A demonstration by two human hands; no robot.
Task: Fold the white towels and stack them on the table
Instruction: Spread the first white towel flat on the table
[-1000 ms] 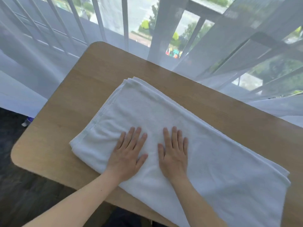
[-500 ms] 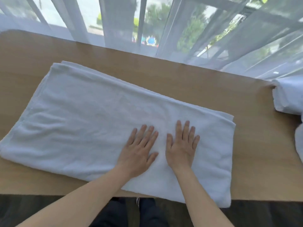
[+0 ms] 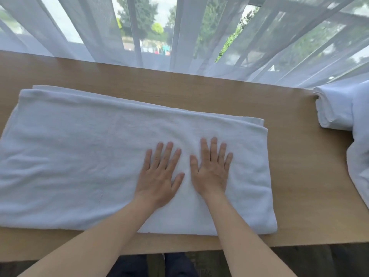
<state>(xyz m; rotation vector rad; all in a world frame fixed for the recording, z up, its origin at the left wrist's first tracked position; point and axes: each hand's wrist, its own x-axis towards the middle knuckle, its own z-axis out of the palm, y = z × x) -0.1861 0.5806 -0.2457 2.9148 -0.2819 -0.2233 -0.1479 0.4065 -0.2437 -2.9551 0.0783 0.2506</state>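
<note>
A white towel, folded into a long rectangle with its layered edges showing along the far side, lies flat across the wooden worktop. Both hands rest on it, toward its right end. The left hand lies palm down with fingers spread, gripping nothing. The right hand sits just beside it, thumbs nearly meeting, likewise flat and open, holding nothing. To the right of the towel, well apart from it at the worktop's edge, are more white towels, one rolled or folded and another drooping off the side. Beyond the towel, a sheer white curtain hangs along the worktop's far edge in front of a window.
</note>
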